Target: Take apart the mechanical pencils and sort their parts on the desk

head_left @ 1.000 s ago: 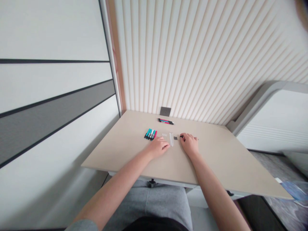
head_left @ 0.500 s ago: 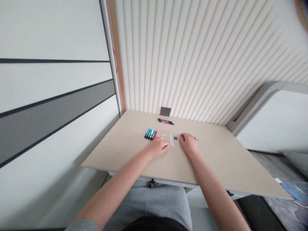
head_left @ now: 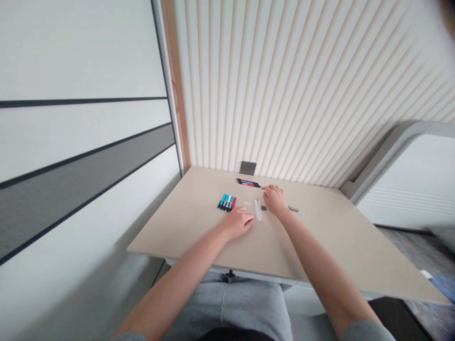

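Note:
My left hand rests palm down on the tabletop, fingers loosely bent and holding nothing that shows. Its fingertips lie close to a few thin white tubes, side by side. Just beyond it is a row of pen barrels in teal, white and pink with black ends. Small clear pieces lie between barrels and tubes. Reaching toward the back, my right hand has its index fingertip by the tips of several assembled pens. No object shows in its fingers. A small dark grey cluster lies left of its wrist.
Several small dark parts form a row right of my right wrist. The beige table meets a ribbed wall panel with a dark socket plate. A white cabinet side stands on the left.
My right hand has moved back and slightly left toward the assembled pens, uncovering the row of small dark parts. My left hand stays near the white tubes. The view has shifted slightly.

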Available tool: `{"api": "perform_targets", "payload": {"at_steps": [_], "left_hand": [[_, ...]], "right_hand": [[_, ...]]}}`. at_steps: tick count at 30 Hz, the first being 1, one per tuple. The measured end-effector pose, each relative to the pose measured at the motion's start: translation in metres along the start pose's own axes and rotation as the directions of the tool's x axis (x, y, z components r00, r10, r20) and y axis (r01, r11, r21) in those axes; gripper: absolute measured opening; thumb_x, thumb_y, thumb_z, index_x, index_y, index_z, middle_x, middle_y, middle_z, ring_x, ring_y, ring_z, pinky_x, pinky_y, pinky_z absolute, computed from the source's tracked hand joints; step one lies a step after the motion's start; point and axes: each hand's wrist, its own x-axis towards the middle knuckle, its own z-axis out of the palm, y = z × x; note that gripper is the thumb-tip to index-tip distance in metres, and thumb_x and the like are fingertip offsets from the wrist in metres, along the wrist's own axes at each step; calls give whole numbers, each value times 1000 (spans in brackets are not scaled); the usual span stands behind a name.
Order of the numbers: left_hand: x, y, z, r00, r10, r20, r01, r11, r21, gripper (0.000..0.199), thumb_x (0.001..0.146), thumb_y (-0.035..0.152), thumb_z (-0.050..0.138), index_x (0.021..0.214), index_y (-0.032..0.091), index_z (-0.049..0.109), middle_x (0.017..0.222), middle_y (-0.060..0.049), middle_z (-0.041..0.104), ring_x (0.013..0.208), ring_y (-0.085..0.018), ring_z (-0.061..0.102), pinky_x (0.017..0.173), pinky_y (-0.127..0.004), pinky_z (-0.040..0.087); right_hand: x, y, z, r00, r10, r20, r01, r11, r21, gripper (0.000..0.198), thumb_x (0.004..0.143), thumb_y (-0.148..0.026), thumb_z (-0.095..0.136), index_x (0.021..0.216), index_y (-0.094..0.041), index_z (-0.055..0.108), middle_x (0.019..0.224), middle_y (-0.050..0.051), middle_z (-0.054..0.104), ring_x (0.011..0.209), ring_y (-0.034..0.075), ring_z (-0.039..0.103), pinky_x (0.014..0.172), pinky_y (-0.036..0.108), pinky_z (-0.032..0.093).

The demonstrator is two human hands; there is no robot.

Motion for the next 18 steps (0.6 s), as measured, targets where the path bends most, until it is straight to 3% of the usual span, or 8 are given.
{"api": "perform_targets", "payload": {"at_steps": [6, 18], "left_hand": [[0, 0, 2, 1000, 19, -24, -18, 999, 34, 29, 94, 24, 47, 74, 16, 67, 72, -4, 66, 77, -19, 57, 78, -31, 42], [0, 2, 1, 999, 34, 6, -34, 999, 32, 28, 95, 27, 47, 78, 17, 66, 74, -4, 66, 81, -18, 57, 79, -31, 41]], "right_hand": [[43, -3, 18, 986, 73, 148, -68, 997, -39, 39, 91, -16, 43, 125, -21, 59, 120, 12, 61, 111, 25, 53, 91, 34, 34], [40, 9, 31, 987, 70, 142, -70, 998, -7, 30, 93, -21, 43, 114, -21, 65, 112, 12, 66, 106, 26, 57, 88, 36, 36]]}}
